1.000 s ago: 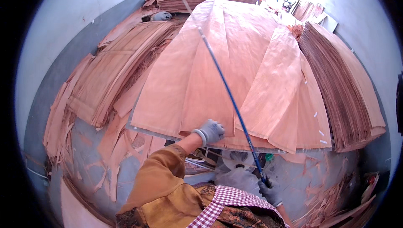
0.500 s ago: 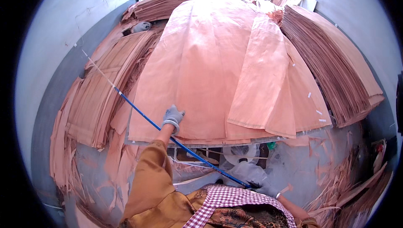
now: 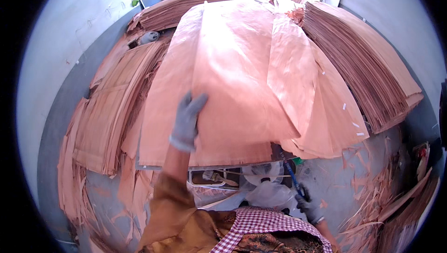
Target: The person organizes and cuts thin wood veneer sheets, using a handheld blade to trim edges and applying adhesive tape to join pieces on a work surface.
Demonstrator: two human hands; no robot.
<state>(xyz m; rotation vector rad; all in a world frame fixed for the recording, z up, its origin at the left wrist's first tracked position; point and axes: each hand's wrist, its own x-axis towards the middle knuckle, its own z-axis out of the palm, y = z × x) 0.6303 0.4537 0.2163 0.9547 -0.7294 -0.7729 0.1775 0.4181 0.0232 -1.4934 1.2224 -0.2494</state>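
Note:
A large stack of thin pinkish wood veneer sheets [image 3: 223, 67] lies in front of me. My left hand [image 3: 186, 120], in a grey glove, reaches over the top sheet near a lengthwise edge, thumb and fingers apart. My right hand [image 3: 308, 205], gloved too, grips a blue pole [image 3: 291, 174] low at the right. The pole's far end is hidden under the near edge of the top veneer, which bulges upward there. A narrower, loose veneer strip [image 3: 293, 76] overlaps the right side of the stack.
More veneer stacks stand at the left [image 3: 104, 108], at the right [image 3: 363, 62] and at the back [image 3: 191, 6]. Torn veneer scraps [image 3: 368, 197] litter the floor. Clear plastic wrapping [image 3: 267, 191] and a white metal frame [image 3: 190, 178] are below the near edge.
The pole has swung from lying across the left side to pointing under the veneer's near edge. That edge has lifted. My left hand has moved farther forward, its fingers spreading.

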